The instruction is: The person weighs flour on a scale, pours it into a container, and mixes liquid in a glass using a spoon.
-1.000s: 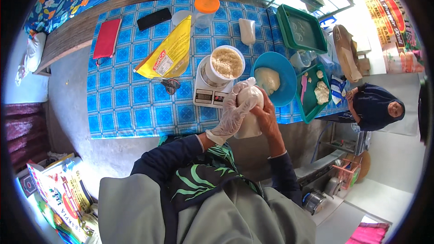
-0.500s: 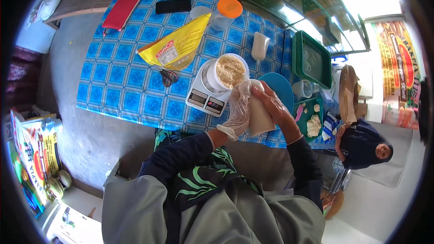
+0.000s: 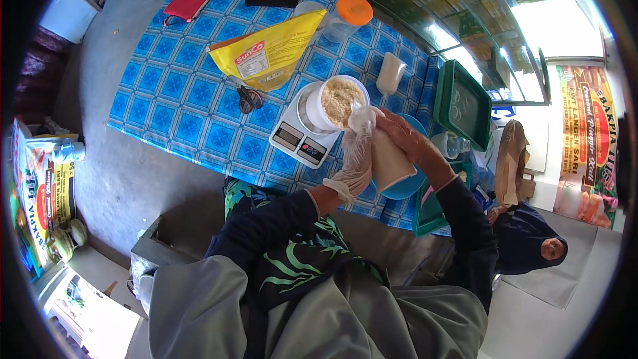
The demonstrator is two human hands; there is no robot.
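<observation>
Blue tablecloth (image 3: 189, 129), yellow pouch (image 3: 289, 45) with printed label (image 3: 252, 66), left grip (image 3: 357, 149) and right grip (image 3: 411, 138) clasping pale bag (image 3: 391, 163)

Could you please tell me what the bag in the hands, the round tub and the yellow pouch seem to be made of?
Bag: probably thin plastic film, smooth; it fits closely around its pale filling.
Tub: likely rigid white plastic, smooth; its round rim looks even.
Yellow pouch: seemingly flexible plastic film; thin edges and printed surface suggest this, though lamination cannot be judged.
</observation>
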